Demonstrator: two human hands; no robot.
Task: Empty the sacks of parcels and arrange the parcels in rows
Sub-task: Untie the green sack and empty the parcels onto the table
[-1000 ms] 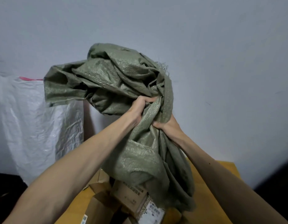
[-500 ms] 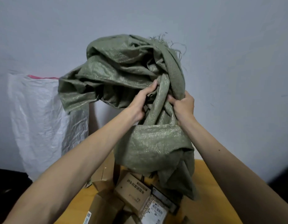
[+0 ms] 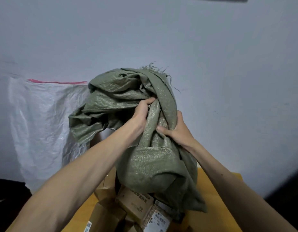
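In the head view, a person is holding a crumpled green sack (image 3: pixel 145 164) up in the air with both bare arms stretched forward. The left hand (image 3: pixel 141 113) is gripping the sack near its middle, with the fingers curled into a twisted fold of the woven cloth. The right hand (image 3: pixel 176 131) is gripping the same twisted fold just beside and a little lower. Its thumb is lying across the front of the cloth and its fingers are going around the back, where they are hidden. The two hands are near each other but are not touching.

The upper part of the sack is bunching into a big lump above the hands and spreading out to the left of them. Loose frayed threads (image 3: pixel 155 67) are sticking out at the top of the sack. The lower part is hanging down below the hands, and its end is reaching down to a heap of brown cardboard parcels (image 3: pixel 135 203).

These parcels are lying directly under the sack on a yellow wooden worktop (image 3: pixel 212 206), crowded together and tilted in different directions. One parcel with a white label (image 3: pixel 159 218) is lying at the bottom edge, below the sack.

To the left of the green sack, a white sack (image 3: pixel 41 123) with a pink top edge is standing upright against the pale wall (image 3: pixel 228 64). The wall is filling the space behind and above the green sack.
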